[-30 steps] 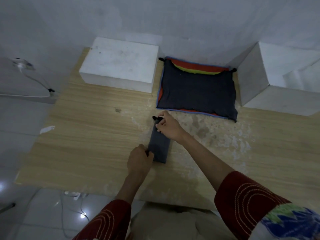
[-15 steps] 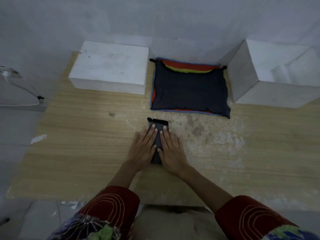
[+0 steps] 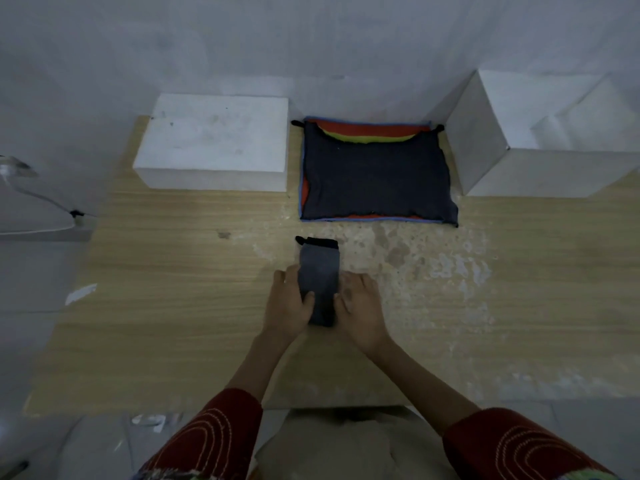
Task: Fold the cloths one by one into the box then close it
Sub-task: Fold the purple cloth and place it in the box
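Both sides of folded grey cloth point(image 3: 318, 271) gripped, left hand point(image 3: 287, 308), right hand point(image 3: 360, 306), on wooden table point(image 3: 173, 271)

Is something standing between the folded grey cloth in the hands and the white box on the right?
Mostly bare table lies between the folded grey cloth and the right white box. Only the near right corner of the cloth stack comes close to that line.

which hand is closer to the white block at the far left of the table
Left. The left hand grips the folded cloth's left edge, nearer the white block; the right hand grips its right edge, farther off.
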